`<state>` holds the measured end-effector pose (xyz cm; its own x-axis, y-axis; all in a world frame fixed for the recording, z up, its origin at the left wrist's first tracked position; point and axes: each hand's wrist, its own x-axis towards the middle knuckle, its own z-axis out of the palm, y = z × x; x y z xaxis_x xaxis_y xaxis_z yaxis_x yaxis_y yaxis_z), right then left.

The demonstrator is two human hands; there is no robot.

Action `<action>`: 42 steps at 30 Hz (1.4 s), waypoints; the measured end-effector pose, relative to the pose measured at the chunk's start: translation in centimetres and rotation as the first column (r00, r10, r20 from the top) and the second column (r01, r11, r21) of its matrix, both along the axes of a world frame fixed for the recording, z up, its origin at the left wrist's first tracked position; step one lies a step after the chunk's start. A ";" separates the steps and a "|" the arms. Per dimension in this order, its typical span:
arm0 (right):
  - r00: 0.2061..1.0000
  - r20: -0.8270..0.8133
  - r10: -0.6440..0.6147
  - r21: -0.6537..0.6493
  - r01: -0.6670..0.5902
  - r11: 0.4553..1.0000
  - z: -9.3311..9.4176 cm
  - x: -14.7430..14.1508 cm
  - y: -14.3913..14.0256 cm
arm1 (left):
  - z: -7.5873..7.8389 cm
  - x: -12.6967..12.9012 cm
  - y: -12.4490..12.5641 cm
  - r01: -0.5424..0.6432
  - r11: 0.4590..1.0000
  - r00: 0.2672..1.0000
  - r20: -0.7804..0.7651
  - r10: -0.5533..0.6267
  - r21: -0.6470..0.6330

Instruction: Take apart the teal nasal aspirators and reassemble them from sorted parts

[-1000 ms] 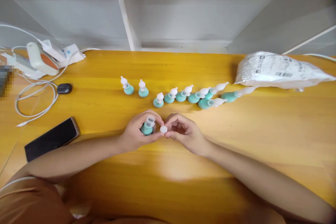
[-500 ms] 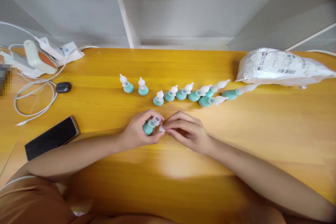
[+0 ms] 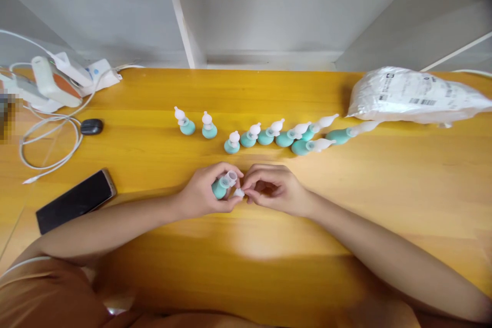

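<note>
My left hand is curled around a teal bulb syringe, whose clear, open-ended neck points up and to the right. At the left fingertips sits a small white translucent piece. My right hand pinches this piece from the other side with thumb and forefinger, its other fingers curled. Just beyond my hands, several more teal bulbs with white pointed tips stand in a loose row. Two of the same kind stand apart at the row's left end.
A white plastic package lies at the back right. On the left are a phone, a black mouse, a coiled white cable and white plugs with a power strip. Grey partitions rise behind the wooden table.
My right fingers have bent more tightly around the small white piece. Both hands and the held bulb syringe have shifted very slightly to the right.
</note>
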<state>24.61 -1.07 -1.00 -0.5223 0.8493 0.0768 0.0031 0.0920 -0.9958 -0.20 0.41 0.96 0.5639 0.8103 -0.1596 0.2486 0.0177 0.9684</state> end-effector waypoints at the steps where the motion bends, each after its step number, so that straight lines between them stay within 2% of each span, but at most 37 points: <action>1: 1.000 -0.005 -0.008 -0.004 0.008 1.000 0.0 0.0 0.0 | 0.0 0.0 0.1 0.003 1.000 1.000 -0.002 -0.003 0.000; 5: 0.996 0.041 -0.073 0.036 0.072 0.997 0.3 0.7 0.3 | -0.1 0.0 0.3 -0.007 1.000 1.000 0.026 0.008 -0.031; 10: 0.937 0.336 0.093 0.079 -0.127 0.989 0.8 1.3 1.3 | -0.2 0.0 0.3 -0.030 0.998 0.998 0.054 0.033 -0.049; 13: 0.903 0.422 0.082 0.112 -0.141 0.984 1.1 1.1 1.4 | -0.1 0.1 0.3 -0.034 0.999 0.998 0.053 0.036 -0.038; 21: 0.889 0.452 0.074 0.114 -0.139 0.984 1.2 1.1 1.2 | 0.0 0.1 0.4 -0.032 0.999 0.999 0.024 0.032 -0.013; 26: 0.890 0.446 0.096 0.060 -0.137 0.989 1.4 1.2 1.3 | -0.1 0.1 0.3 -0.035 0.999 0.999 0.036 0.035 -0.018; 34: 0.888 0.458 0.041 0.136 -0.115 0.984 1.4 0.6 1.1 | 0.2 0.2 0.4 -0.040 0.999 0.999 -0.016 0.040 0.001; 42: 0.895 0.430 0.121 0.057 -0.161 0.985 1.4 1.3 1.5 | 0.1 0.1 0.4 -0.026 1.000 1.000 -0.003 0.026 -0.016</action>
